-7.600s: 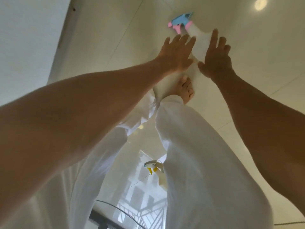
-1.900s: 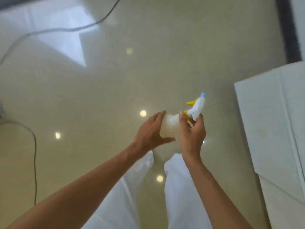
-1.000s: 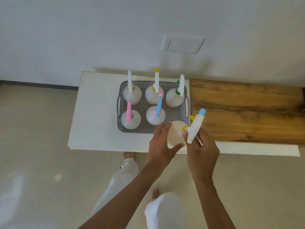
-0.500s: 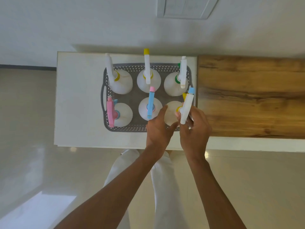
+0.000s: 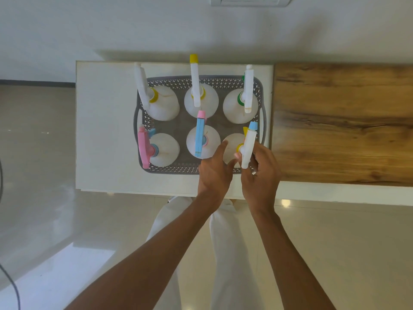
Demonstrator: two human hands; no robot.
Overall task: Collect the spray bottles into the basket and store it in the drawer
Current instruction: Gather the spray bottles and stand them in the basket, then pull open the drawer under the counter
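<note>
A grey perforated basket [image 5: 223, 81] stands on a white cabinet top [image 5: 105, 130] and holds several white spray bottles upright. The front-right one, a spray bottle with a white head, blue nozzle and yellow trigger [image 5: 230, 143], stands in the basket's front right corner. My right hand [image 5: 262, 177] is curled around its spray head. My left hand [image 5: 213, 175] rests by its body with fingers spread, the forefinger touching it. Beside it stand a blue-headed bottle [image 5: 201, 139] and a pink-headed bottle [image 5: 164, 151].
A wooden top [image 5: 342, 126] adjoins the white cabinet on the right. A white wall with a plate [image 5: 250, 0] rises behind. Glossy floor tiles lie below, with a dark cable [image 5: 11, 285] at the far left. My white trousers hang under the arms.
The bottle carried in both hands from the floor has come down into the basket's front right corner. My left hand has loosened and spread its fingers.
</note>
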